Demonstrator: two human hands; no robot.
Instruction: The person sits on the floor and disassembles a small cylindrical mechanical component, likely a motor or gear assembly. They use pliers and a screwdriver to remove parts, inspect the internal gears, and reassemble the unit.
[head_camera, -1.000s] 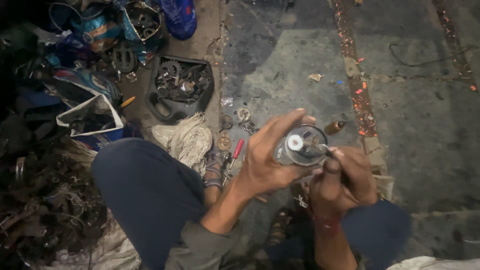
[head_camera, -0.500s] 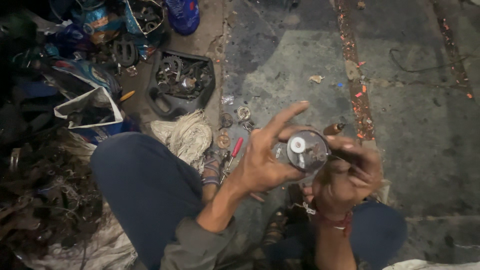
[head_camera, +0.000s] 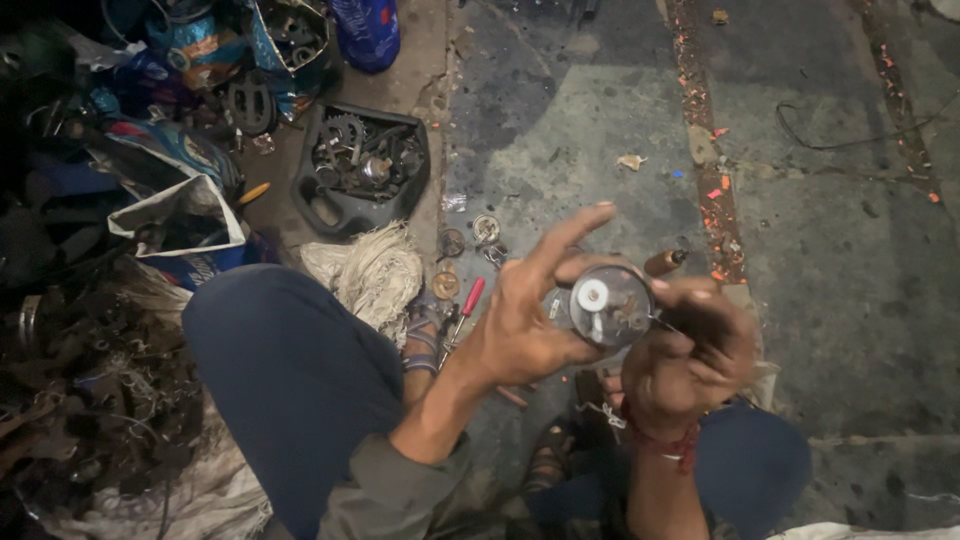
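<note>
My left hand (head_camera: 525, 310) holds a small round metal part (head_camera: 607, 305) with a white centre, index finger stretched out above it. My right hand (head_camera: 685, 355), with a red thread band at the wrist, is closed around the part's right side and pinches a thin metal tool (head_camera: 665, 325) against its edge. Both hands hover over my knees in dark blue trousers (head_camera: 290, 370). On the ground just below lie a red-handled screwdriver (head_camera: 468, 302) and a few small round metal pieces (head_camera: 486, 229).
A black tray of gears and metal parts (head_camera: 362, 165) sits on the floor at upper left. A wad of pale cotton waste (head_camera: 372, 270) lies beside my knee. Bags and scrap metal (head_camera: 90, 330) crowd the left side. Grey concrete floor (head_camera: 830, 240) spreads to the right.
The round part has been turned so its flat face with the white centre points at the camera. My right hand shifted lower around it; the view moved slightly.
</note>
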